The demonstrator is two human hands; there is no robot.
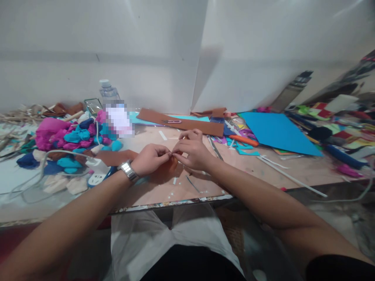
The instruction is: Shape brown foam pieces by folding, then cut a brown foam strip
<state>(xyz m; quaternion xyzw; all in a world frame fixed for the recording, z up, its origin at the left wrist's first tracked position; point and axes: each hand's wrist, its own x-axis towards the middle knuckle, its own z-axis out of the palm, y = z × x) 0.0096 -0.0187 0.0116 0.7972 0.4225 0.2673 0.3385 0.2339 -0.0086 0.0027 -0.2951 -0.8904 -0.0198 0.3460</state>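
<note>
My left hand [152, 158], with a silver watch [129, 171] on its wrist, meets my right hand [193, 150] over the middle of the table. Thumbs and fingertips of both are pinched together on an orange-brown piece [172, 166] that hangs below them. Its material and full shape are hidden by the fingers. Just behind the hands lies a long brown strip [202, 127], with small pink-handled thread snips [173, 121] resting on it. Another brown piece [114, 158] lies left of my left hand.
Crumpled pink and blue bundles [77, 134] pile up at the left, near a white power strip [98, 177] with a cable. A water bottle [109, 93] stands behind a blurred phone-like screen [119, 119]. To the right are an orange-handled cutter [244, 140] and a blue sheet [281, 132].
</note>
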